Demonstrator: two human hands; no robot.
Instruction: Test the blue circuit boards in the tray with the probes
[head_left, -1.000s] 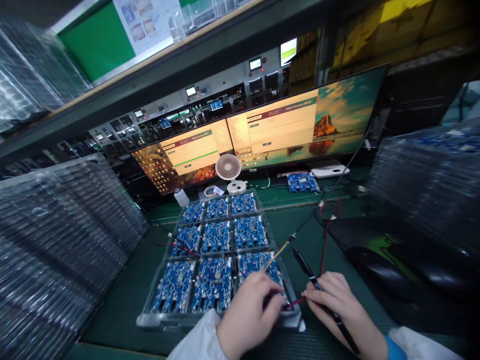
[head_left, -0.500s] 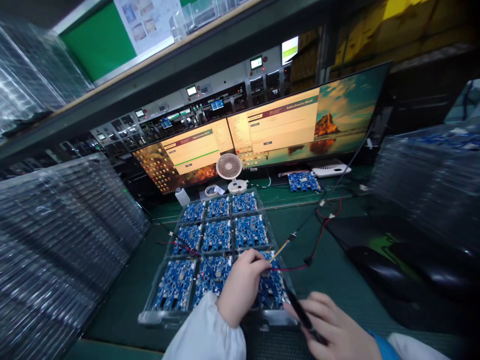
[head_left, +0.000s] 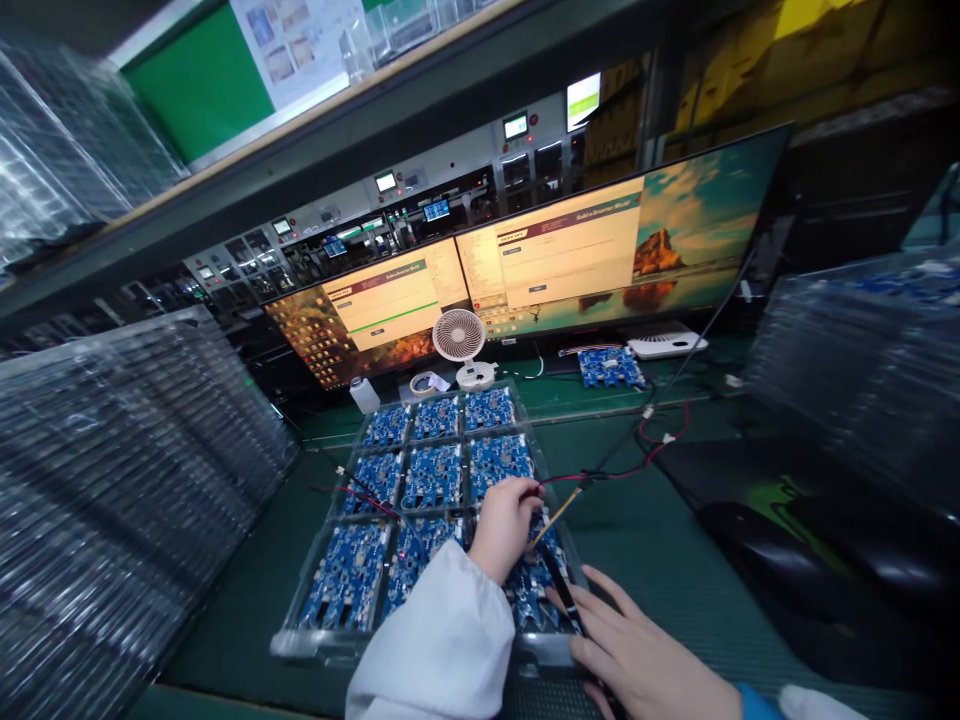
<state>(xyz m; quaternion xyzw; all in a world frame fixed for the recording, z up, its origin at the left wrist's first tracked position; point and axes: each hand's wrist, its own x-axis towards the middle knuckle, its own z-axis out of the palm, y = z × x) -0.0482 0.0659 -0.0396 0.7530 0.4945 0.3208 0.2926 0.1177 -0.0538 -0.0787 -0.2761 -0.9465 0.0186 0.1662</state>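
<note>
A clear plastic tray (head_left: 315,640) holds several blue circuit boards in a grid. My left hand (head_left: 504,524) reaches over the tray's right column and pinches the end of a red wire (head_left: 600,475) above the middle-right board (head_left: 499,458). A yellow-striped cable (head_left: 559,510) hangs beside its fingers. My right hand (head_left: 645,660) rests at the tray's near right corner, holding a black pen-like tool (head_left: 559,592) that lies across the nearest right board.
Two monitors (head_left: 525,270) stand at the back behind a small white fan (head_left: 459,340). A lone blue board (head_left: 609,366) lies near a white device (head_left: 664,343). Stacks of clear trays (head_left: 112,470) rise left and right (head_left: 862,380). A black mouse (head_left: 757,550) sits on a dark pad.
My left hand moved away from me, from the nearest right board to the middle one, carrying the red wire end. My right hand drew back toward the tray's near corner with the black tool.
</note>
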